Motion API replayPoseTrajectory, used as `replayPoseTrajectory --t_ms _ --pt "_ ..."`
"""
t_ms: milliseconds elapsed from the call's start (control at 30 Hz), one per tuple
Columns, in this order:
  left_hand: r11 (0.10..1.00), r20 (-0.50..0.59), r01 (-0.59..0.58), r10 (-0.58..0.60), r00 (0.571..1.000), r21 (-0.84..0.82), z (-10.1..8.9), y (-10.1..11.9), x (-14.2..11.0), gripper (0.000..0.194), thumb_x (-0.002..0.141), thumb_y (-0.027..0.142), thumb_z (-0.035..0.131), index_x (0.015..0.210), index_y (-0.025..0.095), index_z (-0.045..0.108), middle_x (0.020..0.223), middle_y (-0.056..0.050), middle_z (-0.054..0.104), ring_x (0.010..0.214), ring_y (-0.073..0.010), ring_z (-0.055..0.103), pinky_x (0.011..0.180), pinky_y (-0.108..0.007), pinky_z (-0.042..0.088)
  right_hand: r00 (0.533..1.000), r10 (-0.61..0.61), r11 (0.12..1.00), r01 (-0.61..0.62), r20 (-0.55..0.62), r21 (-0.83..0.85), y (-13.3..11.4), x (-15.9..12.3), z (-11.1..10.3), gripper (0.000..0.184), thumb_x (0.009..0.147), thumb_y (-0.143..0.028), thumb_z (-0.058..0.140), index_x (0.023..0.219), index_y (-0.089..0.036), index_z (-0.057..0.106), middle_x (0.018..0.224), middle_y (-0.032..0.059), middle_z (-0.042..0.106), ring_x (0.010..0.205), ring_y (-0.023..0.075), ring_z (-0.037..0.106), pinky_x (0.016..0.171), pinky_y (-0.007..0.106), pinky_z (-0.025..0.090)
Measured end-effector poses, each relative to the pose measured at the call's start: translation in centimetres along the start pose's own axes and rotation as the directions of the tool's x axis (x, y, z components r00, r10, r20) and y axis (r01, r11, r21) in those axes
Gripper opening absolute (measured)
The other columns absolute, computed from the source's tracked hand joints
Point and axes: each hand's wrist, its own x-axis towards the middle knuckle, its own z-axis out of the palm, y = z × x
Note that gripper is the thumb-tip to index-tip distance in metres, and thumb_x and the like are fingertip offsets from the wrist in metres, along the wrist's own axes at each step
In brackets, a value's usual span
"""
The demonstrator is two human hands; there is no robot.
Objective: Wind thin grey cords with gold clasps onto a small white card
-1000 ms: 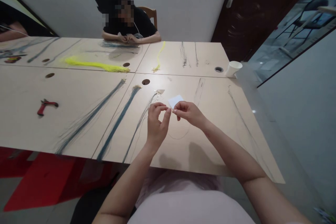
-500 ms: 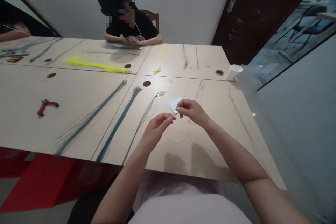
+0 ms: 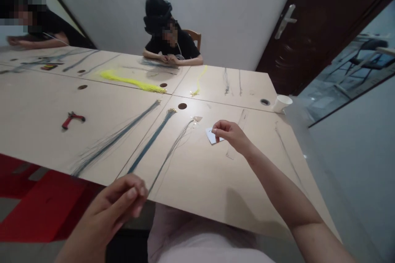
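Observation:
My left hand (image 3: pixel 119 203) is drawn back to the near table edge, thumb and fingers pinched together, beside the end of a thin grey thread bundle (image 3: pixel 171 151). My right hand (image 3: pixel 232 133) hovers over the table (image 3: pixel 200 176) with its fingertips pinched just above a small white card (image 3: pixel 211 136). A very fine thread seems to run between the two hands, but it is too thin to make out. A clear ruler (image 3: pixel 231 154) lies under my right wrist.
Two blue thread bundles (image 3: pixel 151 139) (image 3: pixel 114 137) lie left of the grey one. Red pliers (image 3: pixel 72 118) rest at the left; yellow threads (image 3: pixel 132 81) lie farther back. A paper cup (image 3: pixel 282 102) stands at the right edge. One person (image 3: pixel 173 45) sits opposite, another (image 3: pixel 37 26) at far left.
My left hand has pulled away from my right hand, down and left to the near table edge. The slack loop on the table is gone. My right hand stayed by the card.

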Motion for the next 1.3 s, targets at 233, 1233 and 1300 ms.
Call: replayPoseTrajectory --t_ms 233,1233,1300 --pt "0.997 -0.424 -0.019 -0.015 0.905 -0.076 -8.9 -1.1 0.0 0.039 0.054 0.060 0.067 0.064 0.024 0.055 0.046 0.004 0.039 0.045 -0.0084 0.033 0.044 -0.024 0.038 0.997 -0.061 0.998 0.061 0.040 0.004 -1.9 6.0 1.7 0.019 0.071 -0.034 0.062 0.073 -0.016 0.057 0.060 -0.0017 0.054 0.058 0.0105 0.051 0.066 0.028 0.041" --pt "0.523 -0.513 0.324 0.268 0.816 0.788 -19.5 -14.2 14.7 0.033 0.084 0.046 0.038 0.090 0.018 0.056 0.095 -0.005 0.061 0.084 -0.0199 0.057 0.065 -0.028 0.036 0.986 0.159 0.795 -0.160 -0.053 -0.586 8.5 33.4 18.9 0.012 0.068 -0.019 0.054 0.056 -0.016 0.052 0.056 0.0037 0.057 0.050 0.0121 0.049 0.049 0.023 0.032" --pt "0.475 -0.515 0.360 0.247 0.821 0.803 -19.4 -14.3 15.2 0.034 0.085 0.045 0.037 0.092 0.019 0.057 0.098 -0.005 0.061 0.086 -0.0203 0.056 0.065 -0.029 0.033 0.985 0.158 0.770 -0.168 -0.071 -0.615 8.7 34.0 19.1 0.012 0.068 -0.019 0.054 0.056 -0.016 0.053 0.058 0.0040 0.058 0.053 0.0125 0.051 0.050 0.022 0.033"
